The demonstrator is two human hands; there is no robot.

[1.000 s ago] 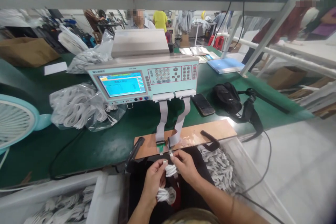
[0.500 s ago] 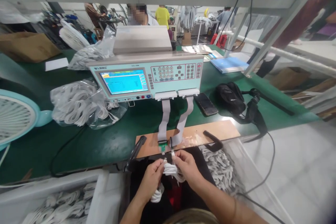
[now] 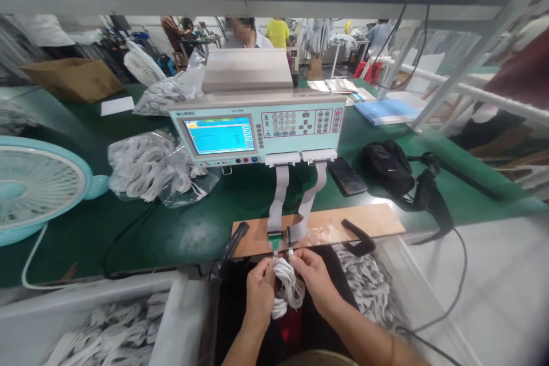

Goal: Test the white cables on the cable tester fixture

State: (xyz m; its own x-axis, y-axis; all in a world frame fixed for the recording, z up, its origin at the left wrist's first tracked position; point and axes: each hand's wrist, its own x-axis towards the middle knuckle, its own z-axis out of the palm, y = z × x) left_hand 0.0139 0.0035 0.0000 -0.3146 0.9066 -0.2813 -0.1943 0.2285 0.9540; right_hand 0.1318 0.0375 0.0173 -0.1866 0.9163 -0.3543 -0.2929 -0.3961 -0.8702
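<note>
A white coiled cable (image 3: pixel 288 281) hangs between my hands at the table's front edge. My left hand (image 3: pixel 260 291) pinches one end of it just below a small green circuit board (image 3: pixel 275 242). With thumb and fingers, my right hand (image 3: pixel 315 277) grips the cable's other end at a dark connector beside that board. Grey ribbon cables (image 3: pixel 279 197) run from both connectors up to a bench tester (image 3: pixel 261 131) with a lit blue screen. Whether the plugs are fully seated is too small to tell.
A wooden board (image 3: pixel 369 221) lies under the connectors, with black clamps (image 3: pixel 358 238) on it. White bins (image 3: pixel 175 303) of cables stand at left and right. A bagged cable bundle (image 3: pixel 146 168), a fan (image 3: pixel 38 189), a phone (image 3: pixel 347 176) and a black bag (image 3: pixel 388 166) sit around.
My left hand has moved up, bringing its cable end to the green board. My right hand stays at its connector. The coil hangs lower, and the camera view has shifted.
</note>
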